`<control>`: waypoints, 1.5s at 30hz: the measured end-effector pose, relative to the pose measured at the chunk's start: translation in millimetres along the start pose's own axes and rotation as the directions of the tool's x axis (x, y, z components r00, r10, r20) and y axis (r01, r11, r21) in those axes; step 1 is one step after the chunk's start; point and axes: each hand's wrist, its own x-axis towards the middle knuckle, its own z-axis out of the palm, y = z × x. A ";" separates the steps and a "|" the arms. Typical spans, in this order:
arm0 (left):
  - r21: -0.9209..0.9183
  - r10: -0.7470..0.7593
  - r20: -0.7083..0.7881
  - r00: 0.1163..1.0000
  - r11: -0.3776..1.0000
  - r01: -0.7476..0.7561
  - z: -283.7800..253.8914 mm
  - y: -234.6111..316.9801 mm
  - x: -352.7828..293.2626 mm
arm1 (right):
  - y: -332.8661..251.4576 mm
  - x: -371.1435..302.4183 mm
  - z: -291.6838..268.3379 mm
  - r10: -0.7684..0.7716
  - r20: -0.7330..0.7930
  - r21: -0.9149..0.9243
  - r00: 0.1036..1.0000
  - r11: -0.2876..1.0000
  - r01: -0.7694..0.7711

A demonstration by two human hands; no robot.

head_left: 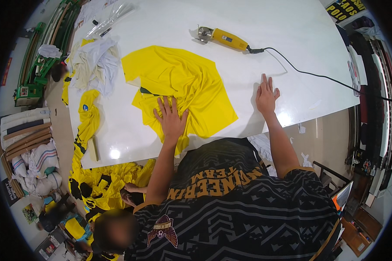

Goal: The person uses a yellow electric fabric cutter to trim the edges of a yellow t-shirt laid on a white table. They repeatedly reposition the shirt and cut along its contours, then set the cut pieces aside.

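My left hand (171, 117) lies palm down with fingers spread on a crumpled piece of yellow fabric (196, 95). A small dark green patch (149, 92) shows between the folds, just past my fingertips. To the right, my right hand (266, 98) is over the white table (292, 26) with its fingers stretched out and holds nothing. Whether it touches the tabletop I cannot tell. Farther away, a yellow electric round-blade fabric cutter (228, 40) lies on its side with its metal blade head pointing left.
The cutter's black cord (309, 74) runs off to the right. White fabric scraps (96, 61) are heaped at the left. Yellow and black fabric (104, 180) hangs over the left edge onto a floor pile. A person (115, 230) is at lower left. Fabric rolls (28, 139) stack beyond.
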 end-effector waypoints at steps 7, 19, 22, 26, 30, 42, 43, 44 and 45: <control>-0.004 -0.002 0.011 1.000 1.000 0.002 0.5 -0.1 0.9 | 1.4 -0.2 0.2 0.007 0.014 -0.002 1.000 1.000 -0.007; -0.038 -0.031 0.013 0.999 0.999 0.031 1.2 0.7 1.0 | 6.9 0.6 6.5 -0.022 0.031 -0.064 0.999 0.998 0.024; -0.044 -0.038 -0.020 0.999 0.998 0.037 2.5 -2.2 -0.8 | 1.6 1.0 1.7 -0.008 0.048 -0.078 0.999 0.997 0.012; -0.062 -0.050 -0.032 0.998 0.997 0.047 0.5 3.0 -0.6 | 2.3 0.1 -2.5 -0.004 0.051 -0.076 0.999 0.997 0.007; -0.087 -0.073 -0.039 0.997 0.994 0.069 -0.1 5.2 -0.2 | 5.8 2.4 -0.4 0.001 0.081 -0.107 0.997 0.994 0.008; -0.115 -0.086 -0.072 0.994 0.990 0.078 0.6 5.8 0.9 | 0.2 3.8 -6.3 0.034 0.083 -0.090 0.996 0.996 -0.027; -0.114 -0.083 -0.078 0.994 0.991 0.073 1.0 4.3 0.6 | -1.1 3.8 -6.2 0.032 0.082 -0.089 0.996 0.996 -0.025; -0.117 -0.084 -0.071 0.994 0.990 0.075 1.6 3.9 0.5 | -1.2 3.6 -7.2 0.031 0.084 -0.086 0.996 0.996 -0.023; -0.120 -0.085 -0.063 0.994 0.990 0.077 2.4 4.3 0.5 | -0.9 3.2 -8.5 0.029 0.085 -0.083 0.996 0.996 -0.022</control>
